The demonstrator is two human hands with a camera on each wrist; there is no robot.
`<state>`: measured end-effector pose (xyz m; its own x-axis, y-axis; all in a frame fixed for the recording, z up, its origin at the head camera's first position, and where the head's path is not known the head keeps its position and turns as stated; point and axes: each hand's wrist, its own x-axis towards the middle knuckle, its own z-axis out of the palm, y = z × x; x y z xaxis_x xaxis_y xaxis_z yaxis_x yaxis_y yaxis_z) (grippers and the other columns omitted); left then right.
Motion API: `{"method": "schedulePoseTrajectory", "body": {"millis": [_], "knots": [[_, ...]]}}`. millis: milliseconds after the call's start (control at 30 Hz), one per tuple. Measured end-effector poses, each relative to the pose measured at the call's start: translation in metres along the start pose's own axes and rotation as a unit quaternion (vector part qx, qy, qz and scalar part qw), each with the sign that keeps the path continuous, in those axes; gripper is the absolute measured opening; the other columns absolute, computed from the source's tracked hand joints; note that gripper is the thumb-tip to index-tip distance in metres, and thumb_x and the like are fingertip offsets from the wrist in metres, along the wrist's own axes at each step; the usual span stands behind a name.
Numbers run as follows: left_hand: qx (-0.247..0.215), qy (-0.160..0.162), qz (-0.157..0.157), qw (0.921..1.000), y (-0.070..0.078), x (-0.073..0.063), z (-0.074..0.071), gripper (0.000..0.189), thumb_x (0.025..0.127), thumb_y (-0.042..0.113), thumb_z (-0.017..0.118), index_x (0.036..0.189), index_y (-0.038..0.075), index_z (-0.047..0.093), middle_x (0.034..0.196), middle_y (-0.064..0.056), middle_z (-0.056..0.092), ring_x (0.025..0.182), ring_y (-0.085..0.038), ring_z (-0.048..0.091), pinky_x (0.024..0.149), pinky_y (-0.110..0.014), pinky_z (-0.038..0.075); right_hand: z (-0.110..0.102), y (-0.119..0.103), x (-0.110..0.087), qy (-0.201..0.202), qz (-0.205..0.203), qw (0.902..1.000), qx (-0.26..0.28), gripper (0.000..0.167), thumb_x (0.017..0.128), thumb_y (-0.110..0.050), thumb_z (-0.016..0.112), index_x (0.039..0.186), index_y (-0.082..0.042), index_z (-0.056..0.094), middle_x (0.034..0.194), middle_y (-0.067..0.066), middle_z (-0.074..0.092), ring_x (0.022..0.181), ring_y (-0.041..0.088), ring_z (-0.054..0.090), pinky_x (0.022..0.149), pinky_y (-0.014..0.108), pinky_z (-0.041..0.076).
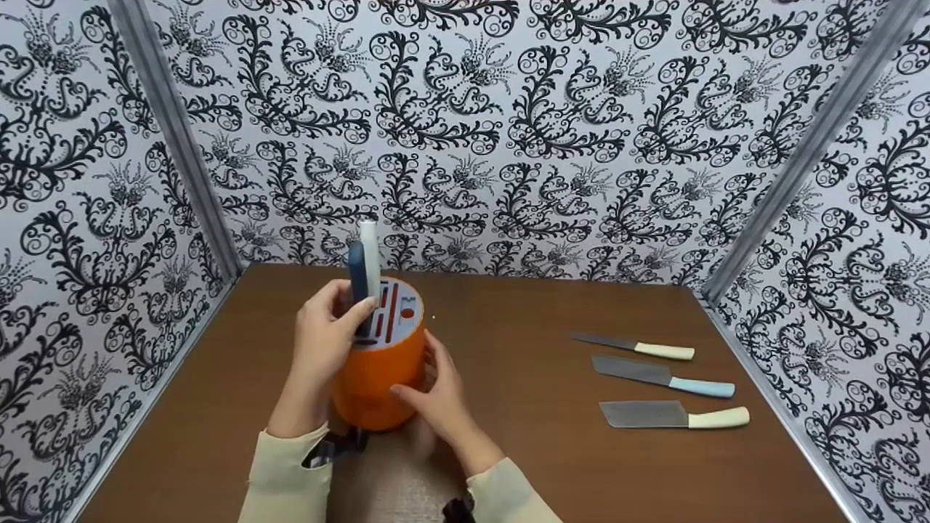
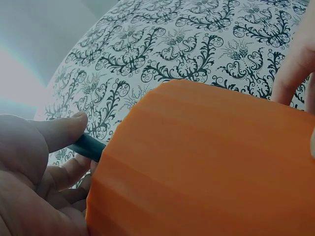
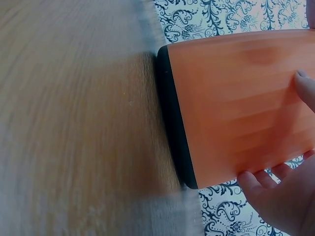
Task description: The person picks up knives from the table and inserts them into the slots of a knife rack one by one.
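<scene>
An orange knife block (image 1: 381, 385) with a grey slotted top (image 1: 408, 296) stands upright on the table; its black base (image 3: 174, 118) shows in the right wrist view. Two knives stand in its slots, blades hidden: one with a dark blue handle (image 1: 358, 265), one with a white handle (image 1: 370, 250). My left hand (image 1: 323, 334) pinches the dark blue handle between thumb and fingers, close above the slots. Around the block's right side, my right hand (image 1: 441, 396) holds it, thumb (image 3: 306, 88) on the near face and fingers curled behind.
On the brown table (image 1: 523, 407), to the right, lie a narrow knife with a cream handle (image 1: 665, 351), a knife with a light blue handle (image 1: 702, 386) and a broad cleaver with a cream handle (image 1: 718, 418). Patterned walls (image 1: 465, 131) enclose the table at the back and both sides.
</scene>
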<state>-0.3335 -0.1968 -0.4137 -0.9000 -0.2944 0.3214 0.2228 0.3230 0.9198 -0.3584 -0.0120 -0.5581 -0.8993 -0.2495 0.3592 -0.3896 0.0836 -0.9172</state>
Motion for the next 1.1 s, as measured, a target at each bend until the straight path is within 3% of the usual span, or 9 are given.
{"method": "schedulePoseTrajectory", "body": {"millis": [667, 867, 1100], "knots": [[0.008, -0.008, -0.010, 0.9999, 0.0002, 0.0020, 0.0003, 0.018, 0.097, 0.019, 0.079, 0.109, 0.007, 0.073, 0.093, -0.010, 0.071, 0.083, -0.015, 0.064, 0.074, -0.022, 0.054, 0.0000, 0.0023, 0.0002, 0.004, 0.004, 1.0000, -0.002, 0.092, 0.088, -0.023, 0.089, 0.164, -0.016, 0.038, 0.160, 0.009, 0.050, 0.144, 0.032, 0.053, 0.120, 0.050, 0.046], [0.000, -0.016, -0.027, 0.9995, 0.0023, 0.0026, 0.0007, 0.019, 0.097, 0.022, 0.079, 0.109, 0.008, 0.073, 0.092, -0.006, 0.069, 0.084, -0.016, 0.063, 0.074, -0.024, 0.054, 0.0001, 0.0024, 0.0008, 0.003, 0.013, 0.9999, 0.008, 0.092, 0.087, -0.022, 0.090, 0.164, -0.019, 0.038, 0.158, 0.007, 0.051, 0.141, 0.025, 0.055, 0.119, 0.049, 0.047], [0.000, -0.019, -0.040, 0.9990, 0.0051, 0.0019, -0.0011, 0.021, 0.096, 0.025, 0.079, 0.109, 0.010, 0.072, 0.094, -0.007, 0.070, 0.086, -0.017, 0.065, 0.077, -0.025, 0.055, -0.0004, 0.0020, 0.0008, 0.000, 0.009, 0.9999, 0.006, 0.092, 0.088, -0.023, 0.089, 0.164, -0.019, 0.038, 0.159, 0.008, 0.050, 0.143, 0.027, 0.054, 0.120, 0.050, 0.046]]}}
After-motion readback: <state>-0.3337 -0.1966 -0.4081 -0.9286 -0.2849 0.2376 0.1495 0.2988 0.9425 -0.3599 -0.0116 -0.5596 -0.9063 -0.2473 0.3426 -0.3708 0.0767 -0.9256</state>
